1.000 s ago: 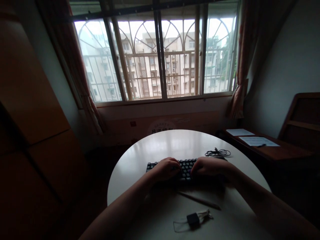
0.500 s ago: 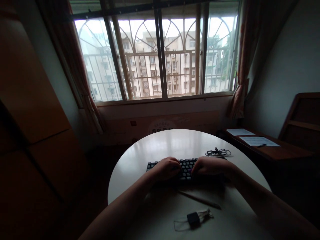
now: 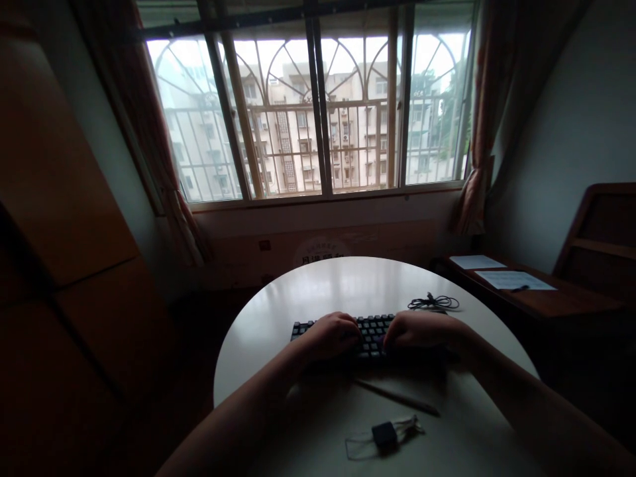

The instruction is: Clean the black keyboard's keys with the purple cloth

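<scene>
A black keyboard (image 3: 373,326) lies on a round white table (image 3: 263,311). My left hand (image 3: 334,333) rests over its left half, fingers curled down and together among the keys; whatever they may hold is hidden. Over the right half, my right hand (image 3: 420,328) is closed in a pinch. Something small and purple (image 3: 381,340) shows at its fingertips, too little of it to name. Nearer me lie a slim tapered stick (image 3: 397,396) and a small dark block with thin wire loops (image 3: 384,435) at both ends.
Behind the keyboard sits a coiled black cable (image 3: 434,303). To the right stands a wooden chair (image 3: 591,291) bearing sheets of paper (image 3: 514,279) and a pen (image 3: 521,289). A wooden cabinet (image 3: 64,199) is at the left, and a barred window (image 3: 322,119) is ahead.
My right fingertips have shifted very slightly to the right, and less of the purple thing shows. My left hand stays over the same keys.
</scene>
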Tool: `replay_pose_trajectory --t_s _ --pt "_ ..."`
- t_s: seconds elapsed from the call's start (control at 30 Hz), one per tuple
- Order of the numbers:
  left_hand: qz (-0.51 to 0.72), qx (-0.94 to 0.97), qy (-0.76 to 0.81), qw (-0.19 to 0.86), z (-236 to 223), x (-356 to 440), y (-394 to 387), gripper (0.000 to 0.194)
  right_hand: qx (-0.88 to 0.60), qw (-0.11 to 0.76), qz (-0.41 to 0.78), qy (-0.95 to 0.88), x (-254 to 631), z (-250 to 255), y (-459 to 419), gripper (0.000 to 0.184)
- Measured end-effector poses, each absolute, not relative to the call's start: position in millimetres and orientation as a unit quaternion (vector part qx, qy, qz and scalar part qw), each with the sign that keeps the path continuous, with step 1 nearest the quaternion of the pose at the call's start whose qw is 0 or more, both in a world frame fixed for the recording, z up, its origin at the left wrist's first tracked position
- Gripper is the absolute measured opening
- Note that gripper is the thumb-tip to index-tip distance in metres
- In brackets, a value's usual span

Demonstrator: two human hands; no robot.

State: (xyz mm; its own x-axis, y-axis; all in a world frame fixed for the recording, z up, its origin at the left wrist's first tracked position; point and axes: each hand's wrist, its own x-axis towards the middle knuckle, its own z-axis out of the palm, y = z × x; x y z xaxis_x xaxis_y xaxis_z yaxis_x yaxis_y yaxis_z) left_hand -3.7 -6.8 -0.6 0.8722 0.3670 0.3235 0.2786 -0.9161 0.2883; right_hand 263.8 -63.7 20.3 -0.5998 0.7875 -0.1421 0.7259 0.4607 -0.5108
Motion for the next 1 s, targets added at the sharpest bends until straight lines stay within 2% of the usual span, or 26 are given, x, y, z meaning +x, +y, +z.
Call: replay_pose_trajectory --t_s 0.53,1.0 --pt "0.185 0.96 0.173 0.116 1 -4 -8 0.02 -0.447 0.082 0.272 -0.848 262 21 -65 0.035" --pt "0.184 0.96 0.174 0.117 0 -4 -7 0.021 -0.447 0.065 0.29 -0.844 277 23 -64 0.037"
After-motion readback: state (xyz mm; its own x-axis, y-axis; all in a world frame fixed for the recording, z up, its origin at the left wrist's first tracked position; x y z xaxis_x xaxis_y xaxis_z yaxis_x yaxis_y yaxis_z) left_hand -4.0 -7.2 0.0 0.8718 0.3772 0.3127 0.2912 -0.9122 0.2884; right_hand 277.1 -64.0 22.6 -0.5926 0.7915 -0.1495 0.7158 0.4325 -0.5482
